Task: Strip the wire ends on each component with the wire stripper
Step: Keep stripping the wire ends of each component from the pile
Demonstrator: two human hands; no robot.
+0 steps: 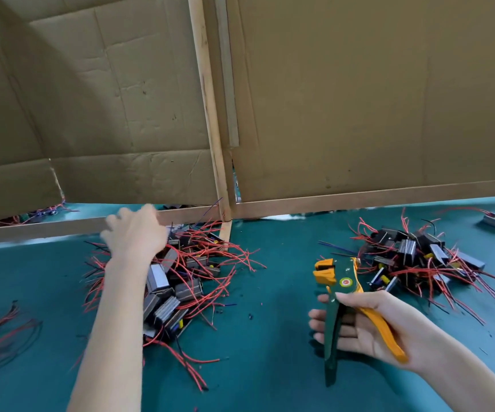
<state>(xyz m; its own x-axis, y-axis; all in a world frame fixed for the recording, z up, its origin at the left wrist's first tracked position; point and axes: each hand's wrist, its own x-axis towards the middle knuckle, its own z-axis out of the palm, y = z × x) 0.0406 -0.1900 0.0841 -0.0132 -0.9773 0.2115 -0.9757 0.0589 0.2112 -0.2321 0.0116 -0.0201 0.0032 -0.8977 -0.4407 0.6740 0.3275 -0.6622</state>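
Head view: the left arm stretches far and slightly right across the green table (270, 346), forearm passing over the near edge of the left pile of components (177, 283). The left hand (134, 230) hangs above the far-left part of that pile, back of the hand up, fingers loosely spread and blurred, with nothing seen in its grasp. Red wires spill from the pile on all sides.

On the near right, the right hand (368, 325) is turned palm up and grips the wire stripper (333, 322). Its fingers curl round the green handle from behind, the thumb lies across the top near the pivot, and the orange handle rests along the palm. The stripper's orange-and-green head points far and slightly left, raised off the table. A second pile of components (418, 257) lies just beyond the tool, to its far right, apart from it. Cardboard panels (121, 99) stand along the far side.
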